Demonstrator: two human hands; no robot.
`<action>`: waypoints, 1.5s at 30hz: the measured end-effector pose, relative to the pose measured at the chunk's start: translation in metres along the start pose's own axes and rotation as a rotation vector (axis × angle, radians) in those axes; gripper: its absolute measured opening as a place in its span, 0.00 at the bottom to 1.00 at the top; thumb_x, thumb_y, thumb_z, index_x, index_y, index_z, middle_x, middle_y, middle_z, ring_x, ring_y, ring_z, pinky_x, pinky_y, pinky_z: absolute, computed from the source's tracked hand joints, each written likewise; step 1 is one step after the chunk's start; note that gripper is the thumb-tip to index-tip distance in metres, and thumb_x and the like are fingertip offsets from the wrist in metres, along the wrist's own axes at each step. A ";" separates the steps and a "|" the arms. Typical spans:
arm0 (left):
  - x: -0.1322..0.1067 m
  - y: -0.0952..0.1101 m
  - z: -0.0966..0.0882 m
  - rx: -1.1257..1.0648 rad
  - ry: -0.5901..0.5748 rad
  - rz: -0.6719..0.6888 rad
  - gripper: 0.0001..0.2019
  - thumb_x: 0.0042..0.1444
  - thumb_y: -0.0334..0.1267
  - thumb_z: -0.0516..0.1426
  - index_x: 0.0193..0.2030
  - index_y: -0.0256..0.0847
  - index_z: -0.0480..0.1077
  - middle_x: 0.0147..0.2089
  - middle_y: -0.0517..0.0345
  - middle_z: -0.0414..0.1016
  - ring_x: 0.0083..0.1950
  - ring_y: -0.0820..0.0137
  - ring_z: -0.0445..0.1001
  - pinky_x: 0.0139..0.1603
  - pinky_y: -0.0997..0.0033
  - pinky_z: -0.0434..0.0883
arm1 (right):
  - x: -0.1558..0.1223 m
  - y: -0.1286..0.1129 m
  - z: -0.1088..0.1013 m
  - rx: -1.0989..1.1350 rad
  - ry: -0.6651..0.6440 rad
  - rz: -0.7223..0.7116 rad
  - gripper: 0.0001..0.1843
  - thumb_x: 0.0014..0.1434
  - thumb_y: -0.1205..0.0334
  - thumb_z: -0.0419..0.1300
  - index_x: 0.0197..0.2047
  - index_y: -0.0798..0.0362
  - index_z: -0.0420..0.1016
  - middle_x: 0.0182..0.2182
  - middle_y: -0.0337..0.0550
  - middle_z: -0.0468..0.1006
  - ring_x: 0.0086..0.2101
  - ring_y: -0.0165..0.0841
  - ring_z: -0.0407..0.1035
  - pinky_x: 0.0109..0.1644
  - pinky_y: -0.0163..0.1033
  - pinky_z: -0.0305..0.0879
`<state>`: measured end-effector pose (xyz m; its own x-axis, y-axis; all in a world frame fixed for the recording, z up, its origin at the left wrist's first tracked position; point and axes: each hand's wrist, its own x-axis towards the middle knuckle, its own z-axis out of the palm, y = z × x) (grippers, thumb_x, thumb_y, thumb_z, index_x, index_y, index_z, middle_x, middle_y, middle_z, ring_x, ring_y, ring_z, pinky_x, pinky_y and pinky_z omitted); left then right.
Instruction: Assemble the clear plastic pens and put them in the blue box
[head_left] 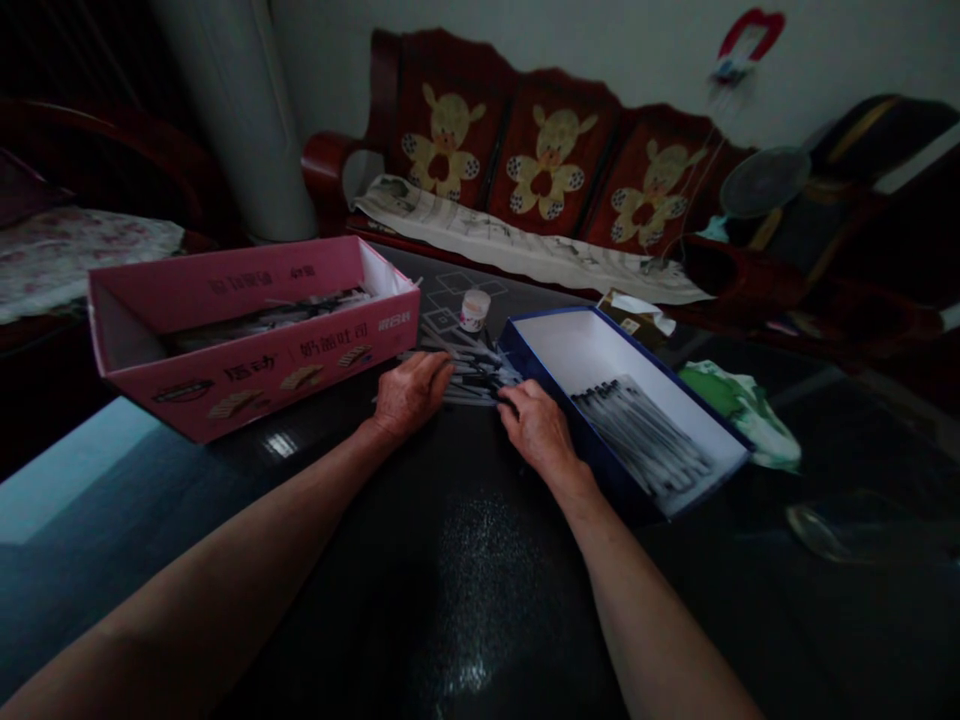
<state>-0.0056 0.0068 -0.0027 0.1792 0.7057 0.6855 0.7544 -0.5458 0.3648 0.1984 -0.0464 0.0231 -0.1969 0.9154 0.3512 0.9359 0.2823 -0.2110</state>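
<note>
A loose pile of slim clear pens (474, 378) with dark ends lies on the dark table between my hands. My left hand (411, 395) rests at the pile's left side with its fingers curled in; what they hold is hidden. On the right side, my right hand (538, 428) pinches the dark end of a pen between thumb and fingers. Close beside it stands a blue box (637, 350) with a white inside, where several pens (637, 430) lie side by side in a row. A pink carton (300, 355) left of my left hand holds more loose pens (289, 312).
Behind the pile stands a small white round tub (474, 310). Right of the blue box lie a green and white plastic bag (742, 410) and a brown packet with white paper (637, 312). A wooden sofa (495, 130) with bear-pattern cushions is beyond the table.
</note>
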 end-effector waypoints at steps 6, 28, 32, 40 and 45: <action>0.000 -0.001 0.002 0.011 -0.026 -0.007 0.12 0.63 0.41 0.52 0.46 0.39 0.73 0.41 0.52 0.78 0.41 0.68 0.76 0.41 0.73 0.70 | -0.001 0.000 0.010 -0.061 -0.003 0.026 0.09 0.60 0.63 0.56 0.41 0.49 0.77 0.38 0.44 0.73 0.38 0.34 0.69 0.40 0.38 0.68; 0.001 -0.012 0.005 0.102 0.049 -0.130 0.07 0.60 0.36 0.54 0.40 0.37 0.72 0.38 0.50 0.75 0.39 0.63 0.73 0.42 0.64 0.67 | 0.004 -0.001 0.000 0.084 0.178 -0.005 0.11 0.63 0.66 0.50 0.36 0.53 0.73 0.33 0.46 0.75 0.36 0.36 0.70 0.42 0.38 0.65; 0.002 -0.012 0.005 0.115 0.027 -0.083 0.07 0.60 0.36 0.54 0.40 0.37 0.72 0.38 0.50 0.75 0.40 0.62 0.72 0.43 0.64 0.66 | 0.003 0.001 0.000 0.066 0.155 -0.008 0.10 0.63 0.67 0.51 0.38 0.53 0.74 0.34 0.46 0.75 0.37 0.36 0.70 0.42 0.38 0.64; 0.003 -0.009 -0.003 0.203 -0.055 0.104 0.09 0.61 0.38 0.54 0.43 0.40 0.74 0.38 0.51 0.75 0.41 0.60 0.69 0.43 0.60 0.63 | 0.006 0.009 -0.005 0.051 0.186 0.003 0.12 0.64 0.67 0.49 0.39 0.54 0.74 0.35 0.47 0.75 0.36 0.37 0.70 0.43 0.39 0.65; 0.003 0.008 -0.010 0.134 -0.162 0.340 0.12 0.64 0.41 0.52 0.45 0.41 0.74 0.38 0.52 0.75 0.40 0.63 0.68 0.44 0.61 0.64 | 0.005 0.003 -0.006 0.111 0.236 -0.025 0.12 0.63 0.66 0.50 0.42 0.54 0.75 0.36 0.48 0.76 0.37 0.37 0.71 0.44 0.40 0.66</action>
<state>-0.0055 0.0003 0.0083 0.5219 0.5631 0.6407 0.7088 -0.7042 0.0415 0.2017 -0.0424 0.0298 -0.1337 0.8191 0.5578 0.8912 0.3455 -0.2938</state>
